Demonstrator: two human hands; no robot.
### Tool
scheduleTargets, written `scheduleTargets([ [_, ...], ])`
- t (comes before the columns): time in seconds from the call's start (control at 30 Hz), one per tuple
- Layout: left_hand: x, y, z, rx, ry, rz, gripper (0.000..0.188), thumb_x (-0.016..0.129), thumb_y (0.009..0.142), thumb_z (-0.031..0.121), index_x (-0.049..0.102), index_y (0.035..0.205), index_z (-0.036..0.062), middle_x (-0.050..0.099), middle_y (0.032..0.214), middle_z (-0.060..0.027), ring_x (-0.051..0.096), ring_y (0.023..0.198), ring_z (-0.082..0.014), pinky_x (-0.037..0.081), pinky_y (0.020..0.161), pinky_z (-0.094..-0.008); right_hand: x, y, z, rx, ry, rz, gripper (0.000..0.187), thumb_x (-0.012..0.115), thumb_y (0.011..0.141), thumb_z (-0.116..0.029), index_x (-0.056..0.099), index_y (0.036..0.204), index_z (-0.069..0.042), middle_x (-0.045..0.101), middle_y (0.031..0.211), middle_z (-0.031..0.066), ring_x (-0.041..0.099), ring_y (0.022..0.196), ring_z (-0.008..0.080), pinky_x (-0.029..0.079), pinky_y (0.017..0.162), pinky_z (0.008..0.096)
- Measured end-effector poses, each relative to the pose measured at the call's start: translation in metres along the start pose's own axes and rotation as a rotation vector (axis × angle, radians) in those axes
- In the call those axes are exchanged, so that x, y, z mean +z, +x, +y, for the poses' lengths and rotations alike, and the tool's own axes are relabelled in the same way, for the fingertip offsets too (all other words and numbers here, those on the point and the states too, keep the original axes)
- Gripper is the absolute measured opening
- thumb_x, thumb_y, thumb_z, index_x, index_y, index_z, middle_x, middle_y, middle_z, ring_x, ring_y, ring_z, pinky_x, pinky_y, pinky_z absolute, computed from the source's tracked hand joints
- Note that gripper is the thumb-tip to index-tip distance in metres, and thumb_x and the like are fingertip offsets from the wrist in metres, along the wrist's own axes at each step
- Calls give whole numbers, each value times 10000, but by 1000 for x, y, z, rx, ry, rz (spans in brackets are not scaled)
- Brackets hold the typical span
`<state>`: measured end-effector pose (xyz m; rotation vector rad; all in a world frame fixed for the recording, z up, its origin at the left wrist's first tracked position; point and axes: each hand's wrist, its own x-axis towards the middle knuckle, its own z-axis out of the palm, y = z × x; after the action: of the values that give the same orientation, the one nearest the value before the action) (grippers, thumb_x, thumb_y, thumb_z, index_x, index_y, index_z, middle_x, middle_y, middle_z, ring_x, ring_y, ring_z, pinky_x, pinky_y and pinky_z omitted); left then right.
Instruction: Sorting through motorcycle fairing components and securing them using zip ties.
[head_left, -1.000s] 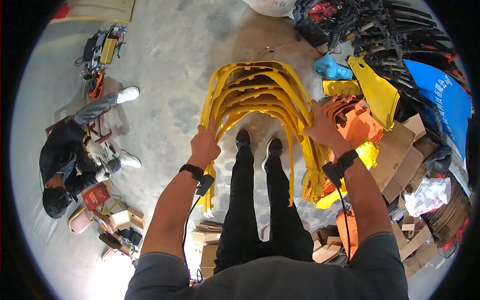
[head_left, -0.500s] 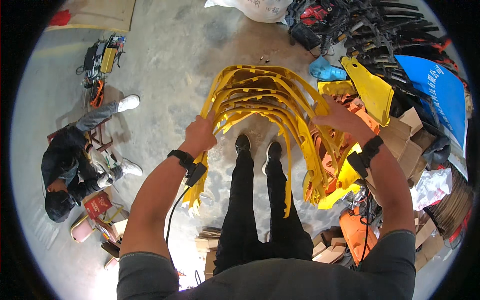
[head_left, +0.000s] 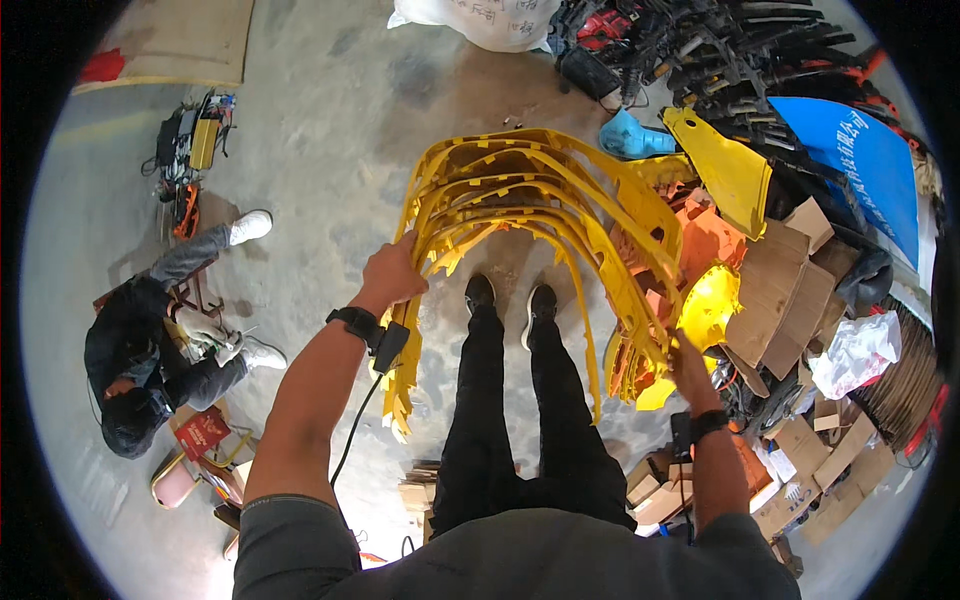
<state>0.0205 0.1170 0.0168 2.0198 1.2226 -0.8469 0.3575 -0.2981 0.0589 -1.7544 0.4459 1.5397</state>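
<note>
A nested stack of yellow arched plastic panels [head_left: 645, 208] hangs in front of my legs, its curve away from me and its ends toward me. My left hand [head_left: 393, 272] is closed round the left side of the stack. On the right, my right hand [head_left: 690, 368] grips the lower right end of the panels, its fingers partly hidden. The panel ends on both sides look ragged. A device on a strap with a cable sits on each of my wrists.
To the right lie flattened cardboard boxes [head_left: 775, 290], orange panels [head_left: 712, 240], a yellow panel [head_left: 725, 175] and a blue signboard [head_left: 865, 165]. Black parts [head_left: 700, 60] pile up at far right. A white sack [head_left: 485, 22] lies ahead. At left a person [head_left: 150, 340] sits bent over.
My right hand has slid from the upper right side of the stack down to its lower right end. The left hand still holds its side. The view has shifted slightly.
</note>
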Motion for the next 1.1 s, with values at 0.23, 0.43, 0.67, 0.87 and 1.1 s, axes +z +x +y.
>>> scheduleTargets([
  [0.23,-13,6,0,13,-121,-21,909,759,555,213,425,1387,61,650,1053,-232,637,982,-355,513,852,-407,23,-27,6,-119,615,-8,649,374,949,-608,506,1276,-63,613,1103,130,577,975,273,429,917,490],
  [0.43,32,10,-18,-25,-389,16,951,767,543,201,400,1403,24,661,1053,-221,643,981,-347,516,852,-380,-24,-19,13,-182,276,143,736,360,947,-620,379,1389,-31,494,1341,205,494,1222,320,383,1017,457],
  [0.67,78,4,-17,-60,-1019,19,967,766,547,57,352,1415,-40,660,1090,-192,672,900,-262,536,788,-328,-18,-15,57,28,136,316,512,449,965,-444,479,1268,-33,638,1089,153,611,982,241,472,874,387],
  [0.87,91,-20,28,-255,-1417,68,891,712,677,-88,261,1445,-58,617,1159,-198,662,917,-265,556,768,-352,88,7,28,91,-68,-134,601,563,904,-475,461,1291,-27,591,1187,163,601,1025,274,502,869,410],
  [1.1,145,-34,48,-255,-1796,122,819,689,713,-40,275,1419,-52,594,1193,-164,636,995,-267,543,820,-365,183,48,14,20,-490,-503,755,661,854,-408,361,1382,39,576,1216,182,599,1041,234,485,886,338],
])
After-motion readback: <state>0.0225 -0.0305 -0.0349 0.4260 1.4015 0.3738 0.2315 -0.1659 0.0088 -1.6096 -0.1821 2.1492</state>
